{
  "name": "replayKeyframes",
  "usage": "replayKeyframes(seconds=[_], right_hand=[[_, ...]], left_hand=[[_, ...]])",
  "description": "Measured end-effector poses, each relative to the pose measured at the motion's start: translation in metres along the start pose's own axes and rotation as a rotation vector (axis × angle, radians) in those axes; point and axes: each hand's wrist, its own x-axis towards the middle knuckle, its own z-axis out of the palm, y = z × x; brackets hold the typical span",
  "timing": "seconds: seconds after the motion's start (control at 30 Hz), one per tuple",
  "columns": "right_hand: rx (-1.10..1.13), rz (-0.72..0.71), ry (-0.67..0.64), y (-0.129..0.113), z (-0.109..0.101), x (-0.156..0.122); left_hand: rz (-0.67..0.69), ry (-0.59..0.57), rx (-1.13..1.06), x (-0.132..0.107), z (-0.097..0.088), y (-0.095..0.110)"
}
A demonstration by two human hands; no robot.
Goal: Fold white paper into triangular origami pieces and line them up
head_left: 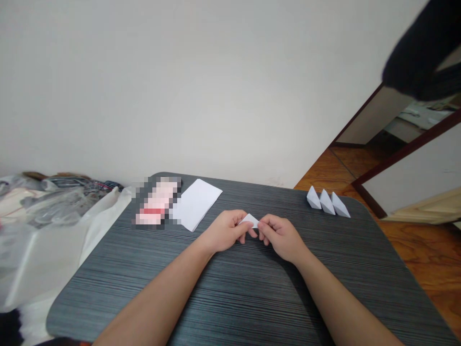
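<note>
A small folded piece of white paper (250, 220), roughly triangular, is held between my two hands above the middle of the table. My left hand (226, 229) pinches its left side with the thumb on top. At its right corner, my right hand (280, 234) grips the paper between thumb and fingers. Parts of the paper are hidden under the fingers. To the right stand three folded white paper shapes (327, 202), pointed and set side by side. A stack of white paper sheets (197, 204) lies to the left, beyond my left hand.
The dark, wood-grained table (230, 298) has rounded corners and meets a pale wall (216, 86). A pixelated pink and dark item (156, 199) lies at the back left. Plastic-wrapped things (46, 230) are heaped left of the table. A blurred black object (425, 53) hangs at upper right.
</note>
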Motion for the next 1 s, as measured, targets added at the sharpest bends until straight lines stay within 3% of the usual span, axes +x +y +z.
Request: replayKeyframes(seconds=[0.3,0.63,1.0], right_hand=[[0.002,0.009,-0.002,-0.0030,0.0007,0.0006],[-0.006,0.015,0.007,-0.0093,0.0022,-0.0009],[0.026,0.023,0.033,-0.0068,0.0011,-0.0010]], left_hand=[[-0.021,-0.028,-0.114,-0.0007,0.0020,0.0002],[-0.027,-0.048,0.008,-0.0025,0.0012,0.0026],[-0.028,-0.025,-0.026,-0.0009,0.0023,-0.0002]])
